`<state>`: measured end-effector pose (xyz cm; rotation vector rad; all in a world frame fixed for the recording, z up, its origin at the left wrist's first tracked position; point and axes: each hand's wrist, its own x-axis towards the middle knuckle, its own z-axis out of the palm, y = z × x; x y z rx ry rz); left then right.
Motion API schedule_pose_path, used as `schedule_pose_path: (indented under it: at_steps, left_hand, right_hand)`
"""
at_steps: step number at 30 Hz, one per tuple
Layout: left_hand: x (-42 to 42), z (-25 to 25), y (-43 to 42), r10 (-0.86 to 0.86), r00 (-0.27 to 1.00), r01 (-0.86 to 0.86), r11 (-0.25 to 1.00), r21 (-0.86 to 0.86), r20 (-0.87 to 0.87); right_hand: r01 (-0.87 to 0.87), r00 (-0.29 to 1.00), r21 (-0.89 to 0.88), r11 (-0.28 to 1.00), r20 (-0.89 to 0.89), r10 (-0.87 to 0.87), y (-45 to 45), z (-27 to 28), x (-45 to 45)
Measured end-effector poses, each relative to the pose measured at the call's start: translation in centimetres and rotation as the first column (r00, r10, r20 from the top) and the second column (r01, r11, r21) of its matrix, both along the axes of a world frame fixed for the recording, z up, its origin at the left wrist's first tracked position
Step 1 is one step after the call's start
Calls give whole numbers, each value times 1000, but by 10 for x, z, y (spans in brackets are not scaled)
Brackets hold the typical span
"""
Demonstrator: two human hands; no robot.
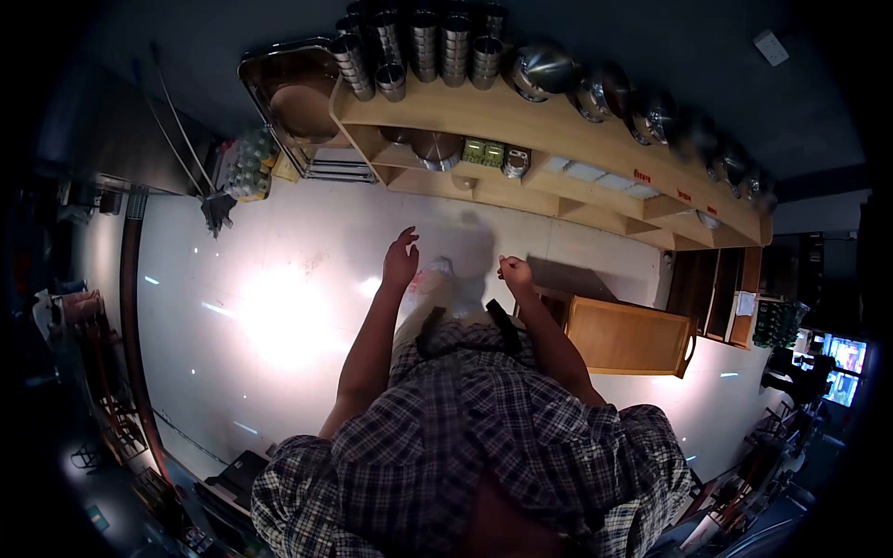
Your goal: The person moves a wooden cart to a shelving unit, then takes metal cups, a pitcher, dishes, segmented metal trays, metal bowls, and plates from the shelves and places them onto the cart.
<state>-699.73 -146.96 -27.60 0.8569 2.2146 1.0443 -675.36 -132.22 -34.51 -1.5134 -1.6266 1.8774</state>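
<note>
Both arms reach forward from a plaid shirt [409,456], over the pale floor [205,251]. My left hand [402,260] is raised, its fingers apart and nothing visible between them. To its right, my right hand [513,272] has its fingers curled inward; whatever they hold, if anything, is too small to make out. Neither hand touches the wooden shelf unit [558,135] ahead. Closest to my right hand is a wooden cabinet door or panel [628,337], standing to its lower right.
Stacked metal cups [424,46] and metal bowls [544,70] line the shelf top. Metal trays [302,93] lean at its left end, near a pile of bottles [249,167]. Lit screens [845,355] glow far right.
</note>
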Motion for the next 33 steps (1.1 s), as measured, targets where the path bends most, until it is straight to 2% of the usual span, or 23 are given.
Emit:
schedule_pose_path:
  at_steps: [1,4,5,7,8,12,14,15,17,18,20,24,26,31,33]
  left_hand:
    - [-16,-2,3,-16,1000,16,1000,18,-18]
    - [-59,-9,16,-76,995,80,995,63,-63]
    - [-70,-10,19,-84,995,87,994,60,-54]
    - [-88,-6,34,-152,962,165,986,40,-228]
    - [-94,-7,41,-149,965,165,985,57,-217]
    - [-101,-1,76,-197,950,220,973,72,-243]
    - [-100,-7,85,-257,947,277,957,81,-194]
    - [-97,-7,89,-263,946,282,956,79,-190]
    - [-86,-4,95,-248,952,261,964,56,-179]
    - [-82,-4,95,-242,955,254,966,54,-173]
    - [-74,-7,95,-237,950,249,968,36,-205]
    - [-57,-15,85,-187,964,188,982,-12,-190]
    - [-46,-20,82,-201,960,172,972,-159,-195]
    - [-10,-64,65,-157,963,117,975,-190,-217]
    - [5,-88,58,-154,981,124,967,-223,-122]
  right_hand:
    - [2,1000,4,1000,-1,-2,5,-11,-13]
    - [-193,978,302,934,138,158,17,-49,-47]
    - [-188,978,297,936,146,151,16,-55,-53]
    - [-100,995,344,934,39,92,15,-22,-80]
    - [-129,980,232,964,180,87,17,-4,-89]
    - [-132,982,295,946,171,83,38,2,-93]
    - [-159,949,273,949,309,70,49,17,-94]
    - [-154,948,270,951,311,66,49,12,-91]
    - [-153,962,476,866,273,20,53,-12,-81]
    - [-162,960,472,867,278,28,52,-8,-78]
    - [-63,972,282,957,233,-4,51,2,-79]
    - [-167,954,223,960,281,101,48,-30,-70]
    - [-222,941,269,937,309,134,46,-40,-66]
    - [-295,927,270,917,315,205,47,-85,-54]
    - [-334,919,258,906,304,252,50,-107,-47]
